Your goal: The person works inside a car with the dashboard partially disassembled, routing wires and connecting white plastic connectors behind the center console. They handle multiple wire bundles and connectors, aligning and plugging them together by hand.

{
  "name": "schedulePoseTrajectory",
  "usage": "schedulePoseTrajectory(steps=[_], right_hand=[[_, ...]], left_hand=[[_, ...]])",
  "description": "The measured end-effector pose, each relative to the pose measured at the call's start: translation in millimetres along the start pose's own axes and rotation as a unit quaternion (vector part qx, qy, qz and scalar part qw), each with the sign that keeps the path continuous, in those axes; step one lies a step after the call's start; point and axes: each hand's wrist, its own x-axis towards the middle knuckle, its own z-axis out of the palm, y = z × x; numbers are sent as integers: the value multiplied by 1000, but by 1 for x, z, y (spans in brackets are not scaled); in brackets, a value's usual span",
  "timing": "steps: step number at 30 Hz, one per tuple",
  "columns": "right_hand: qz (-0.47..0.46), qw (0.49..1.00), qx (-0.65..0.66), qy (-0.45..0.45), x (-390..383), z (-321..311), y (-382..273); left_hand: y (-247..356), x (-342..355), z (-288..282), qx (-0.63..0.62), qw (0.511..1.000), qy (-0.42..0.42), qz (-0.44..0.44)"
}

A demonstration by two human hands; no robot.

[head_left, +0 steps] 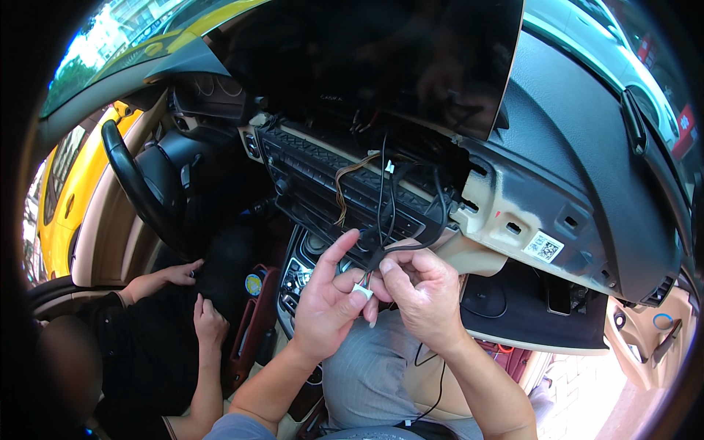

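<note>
1 white connector [362,292], lower centre, pinched in the left hand [328,312]; right hand [429,297] narrowly closed, apparently on 1 black cable [444,213]; 1 steering wheel [136,187], left.

connector [362,292] – white | looped cable [445,210]: black | hanging wires [339,187]: brown-tan | sticker [544,247]: white – black square-code pattern | steering wheel [136,192]: black | trousers [367,367]: grey | outside car [89,170]: yellow

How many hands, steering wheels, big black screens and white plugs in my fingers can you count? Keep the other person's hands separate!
Your hands: 2 (left hand, right hand)
Other person's hands: 2 (one, another)
Steering wheel: 1
Big black screen: 1
White plug in your fingers: 1
Total: 7
</note>
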Motion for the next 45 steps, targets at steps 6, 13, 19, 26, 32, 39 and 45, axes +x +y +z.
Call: schedulePoseTrajectory(steps=[6,13,19,26,32,39,45], right_hand=[[-106,986,-129,4,4,-7,6],[-251,921,-297,-5,3,-7,-2],[-210,944,-253,-4,1,-5,0],[-246,921,-303,-10,4,-3,-6],[-206,930,-304,29,5,-2,-9],[-185,950,-202,149,-7,13,5],[-264,908,-290,145,-11,15,3]], left_hand=[[11,8,6,-122,989,4,-84],[18,14,27,598,768,107,204],[23,13,26,480,864,118,95],[22,10,25,426,893,117,86],[20,14,24,470,868,104,123],[11,24,21,651,666,35,362],[5,28,16,669,630,-3,395]])
